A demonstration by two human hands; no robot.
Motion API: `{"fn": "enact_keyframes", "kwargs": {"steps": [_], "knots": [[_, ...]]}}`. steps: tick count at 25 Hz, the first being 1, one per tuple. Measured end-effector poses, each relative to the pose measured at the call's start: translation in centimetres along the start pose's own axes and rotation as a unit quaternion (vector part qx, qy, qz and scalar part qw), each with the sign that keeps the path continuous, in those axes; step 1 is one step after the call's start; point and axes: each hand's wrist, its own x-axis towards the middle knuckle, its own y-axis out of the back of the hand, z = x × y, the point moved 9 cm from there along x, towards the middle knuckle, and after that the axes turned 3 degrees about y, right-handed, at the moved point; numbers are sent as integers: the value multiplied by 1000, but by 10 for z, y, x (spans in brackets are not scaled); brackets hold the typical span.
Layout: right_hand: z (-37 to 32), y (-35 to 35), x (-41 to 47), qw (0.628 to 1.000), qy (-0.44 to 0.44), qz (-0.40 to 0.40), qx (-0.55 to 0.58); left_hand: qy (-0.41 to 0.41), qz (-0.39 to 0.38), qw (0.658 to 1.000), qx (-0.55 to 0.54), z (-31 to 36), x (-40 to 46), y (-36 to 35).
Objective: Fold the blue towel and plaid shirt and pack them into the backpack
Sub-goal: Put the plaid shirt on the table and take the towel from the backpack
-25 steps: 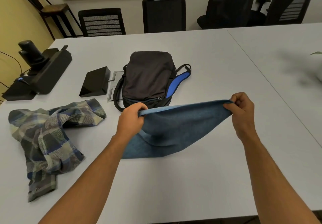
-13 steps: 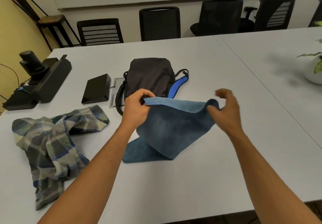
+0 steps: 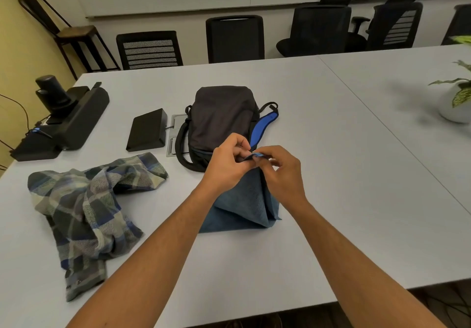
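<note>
Grey-white laminate table point(image 3: 331, 174) fills most of the view, with a seam running diagonally on its right side where a second tabletop point(image 3: 413, 78) butts up. Room behind: pale wall with a whiteboard rail, a yellow wall at left, a row of black mesh office chairs point(image 3: 234, 38) along the far edge, and a dark metal stool with a wooden seat point(image 3: 74, 32) in the left corner.

Plaid shirt point(image 3: 84, 213) lies crumpled and unfolded on the left of the table, near the front edge. Black backpack point(image 3: 221, 121) lies flat at centre, a blue-lined strap point(image 3: 262, 127) out to its right; I can't tell whether its zip is undone. Blue towel point(image 3: 244, 205) sits just in front of the backpack, lower part on the table, upper part lifted into a peak.

Left hand point(image 3: 226, 164) and right hand point(image 3: 283, 172) are close together above the towel, both pinching its raised top edge between thumb and fingers.

Black conference device with a camera point(image 3: 61, 121) sits far left, with a black wedge-shaped box point(image 3: 147, 130) beside a metal cable hatch point(image 3: 174, 134). White pot with a variegated plant point(image 3: 456, 100) is at the right edge.
</note>
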Motion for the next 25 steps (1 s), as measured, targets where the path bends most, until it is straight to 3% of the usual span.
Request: {"fn": "enact_keyframes", "kwargs": {"steps": [6,13,25], "knots": [[1,20,0,993,-77,59,64,9,-32,997,69,-34,-16,-3],[9,73,19,965,-144,150,157,108,-71,977,170,-93,-45,-29],[86,217,34,932,-187,209,228,258,83,924,271,-151,-95,-51]]}}
